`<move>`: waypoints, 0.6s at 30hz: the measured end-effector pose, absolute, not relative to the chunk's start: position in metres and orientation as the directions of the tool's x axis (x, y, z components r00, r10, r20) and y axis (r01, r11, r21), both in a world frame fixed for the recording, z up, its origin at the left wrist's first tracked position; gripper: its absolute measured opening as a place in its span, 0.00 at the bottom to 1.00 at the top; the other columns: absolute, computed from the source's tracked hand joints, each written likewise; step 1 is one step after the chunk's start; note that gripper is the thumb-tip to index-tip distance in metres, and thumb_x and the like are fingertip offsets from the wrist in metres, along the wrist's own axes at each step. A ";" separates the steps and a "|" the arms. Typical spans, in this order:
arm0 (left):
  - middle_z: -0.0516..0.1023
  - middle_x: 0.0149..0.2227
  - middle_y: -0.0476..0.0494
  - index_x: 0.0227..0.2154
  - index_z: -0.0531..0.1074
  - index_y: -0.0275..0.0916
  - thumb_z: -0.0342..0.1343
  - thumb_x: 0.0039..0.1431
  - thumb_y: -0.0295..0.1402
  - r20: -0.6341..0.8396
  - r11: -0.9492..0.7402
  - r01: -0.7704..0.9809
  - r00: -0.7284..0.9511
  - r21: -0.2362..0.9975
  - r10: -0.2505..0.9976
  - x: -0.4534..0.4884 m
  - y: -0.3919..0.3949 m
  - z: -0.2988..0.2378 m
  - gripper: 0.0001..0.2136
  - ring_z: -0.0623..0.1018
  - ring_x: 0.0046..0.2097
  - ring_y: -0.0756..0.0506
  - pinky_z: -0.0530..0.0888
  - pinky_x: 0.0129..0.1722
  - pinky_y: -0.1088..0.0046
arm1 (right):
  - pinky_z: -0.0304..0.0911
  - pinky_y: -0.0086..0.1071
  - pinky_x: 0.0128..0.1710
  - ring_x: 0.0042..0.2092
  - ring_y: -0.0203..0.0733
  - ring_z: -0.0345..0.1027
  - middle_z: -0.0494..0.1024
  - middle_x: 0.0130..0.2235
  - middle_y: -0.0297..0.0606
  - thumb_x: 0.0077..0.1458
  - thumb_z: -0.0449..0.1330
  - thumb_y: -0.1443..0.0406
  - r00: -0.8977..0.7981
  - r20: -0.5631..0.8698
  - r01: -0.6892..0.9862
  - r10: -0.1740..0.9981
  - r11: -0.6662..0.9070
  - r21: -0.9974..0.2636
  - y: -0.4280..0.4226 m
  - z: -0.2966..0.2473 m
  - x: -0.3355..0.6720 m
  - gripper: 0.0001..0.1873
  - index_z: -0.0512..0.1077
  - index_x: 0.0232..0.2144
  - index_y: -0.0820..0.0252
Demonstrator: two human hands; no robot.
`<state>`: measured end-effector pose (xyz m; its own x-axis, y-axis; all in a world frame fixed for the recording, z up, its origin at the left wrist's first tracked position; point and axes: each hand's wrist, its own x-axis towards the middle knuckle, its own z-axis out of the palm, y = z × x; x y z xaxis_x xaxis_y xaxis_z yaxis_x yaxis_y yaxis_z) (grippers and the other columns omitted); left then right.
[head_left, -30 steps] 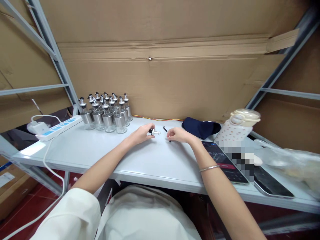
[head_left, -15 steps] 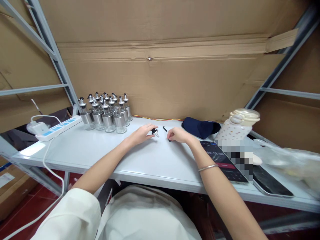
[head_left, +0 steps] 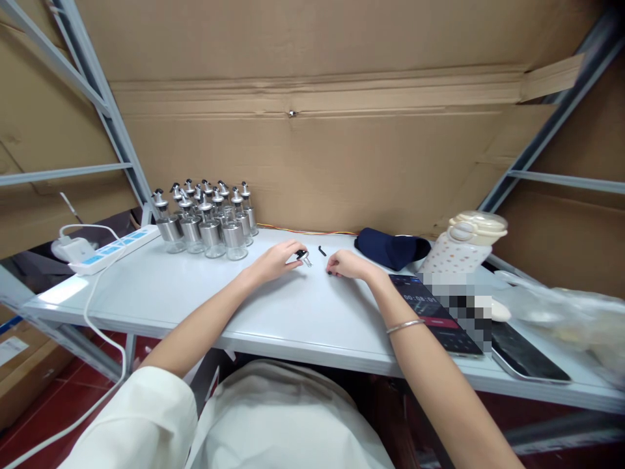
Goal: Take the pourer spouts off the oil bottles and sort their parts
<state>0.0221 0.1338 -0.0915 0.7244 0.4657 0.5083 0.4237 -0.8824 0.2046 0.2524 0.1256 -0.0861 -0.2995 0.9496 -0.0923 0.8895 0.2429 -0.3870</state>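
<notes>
My left hand [head_left: 280, 262] is closed on a bottle pourer [head_left: 303, 257], black at one end with a metal spout that points down to the right. Just right of it, my right hand [head_left: 347, 264] pinches a small black piece [head_left: 329, 273], mostly hidden by the fingers. Between the hands, a little farther back, a thin black part [head_left: 322, 251] lies on the white tabletop [head_left: 293, 319]. Several glass bottles with steel bands [head_left: 211, 233] stand grouped at the back left; most carry pourers like the one in my left hand.
On the left lies a white power strip [head_left: 122, 249] with a plugged-in cable. A dark blue cap [head_left: 392, 249], a cream dotted drinking bottle [head_left: 459, 247], a phone running a timer [head_left: 434, 312], a second phone [head_left: 530, 355] and a plastic bag [head_left: 571, 319] occupy the right. Cardboard backs the table.
Both hands stay almost in place. The black piece in my right fingers shifts slightly, and the pourer turns a little in my left hand.
</notes>
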 end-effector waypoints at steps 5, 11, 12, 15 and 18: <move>0.71 0.42 0.42 0.44 0.66 0.38 0.50 0.60 0.32 0.503 -0.881 0.425 0.727 0.206 0.468 0.022 0.133 -0.091 0.10 0.73 0.44 0.45 0.69 0.46 0.68 | 0.59 0.23 0.26 0.26 0.35 0.68 0.79 0.27 0.40 0.44 0.57 0.75 -0.285 -0.088 0.898 0.955 0.234 -0.371 0.125 -0.087 0.251 0.10 0.77 0.28 0.65; 0.72 0.42 0.42 0.44 0.66 0.38 0.50 0.60 0.31 0.498 -0.878 0.433 0.726 0.203 0.474 0.022 0.130 -0.089 0.10 0.73 0.44 0.45 0.69 0.46 0.68 | 0.57 0.25 0.28 0.27 0.35 0.66 0.78 0.26 0.40 0.47 0.56 0.70 -0.276 -0.057 0.910 0.959 0.242 -0.336 0.126 -0.086 0.251 0.09 0.77 0.28 0.66; 0.72 0.42 0.42 0.44 0.66 0.38 0.50 0.60 0.31 0.496 -0.877 0.436 0.726 0.204 0.476 0.022 0.130 -0.089 0.10 0.73 0.44 0.45 0.69 0.46 0.68 | 0.57 0.25 0.28 0.27 0.35 0.66 0.78 0.26 0.40 0.49 0.56 0.69 -0.278 -0.046 0.910 0.960 0.247 -0.334 0.126 -0.085 0.251 0.10 0.77 0.28 0.66; 0.72 0.42 0.41 0.43 0.66 0.37 0.51 0.60 0.31 0.491 -0.872 0.444 0.724 0.205 0.484 0.023 0.129 -0.088 0.10 0.73 0.44 0.45 0.70 0.46 0.68 | 0.55 0.26 0.28 0.29 0.36 0.66 0.77 0.27 0.38 0.50 0.56 0.63 -0.293 -0.022 0.903 0.956 0.269 -0.335 0.125 -0.082 0.252 0.12 0.77 0.28 0.65; 0.72 0.43 0.41 0.44 0.66 0.38 0.50 0.60 0.30 0.491 -0.875 0.437 0.727 0.206 0.479 0.022 0.130 -0.088 0.10 0.73 0.45 0.45 0.70 0.46 0.68 | 0.54 0.26 0.26 0.28 0.35 0.64 0.76 0.25 0.35 0.46 0.60 0.62 -0.306 -0.025 0.896 0.952 0.279 -0.346 0.124 -0.082 0.252 0.10 0.76 0.26 0.64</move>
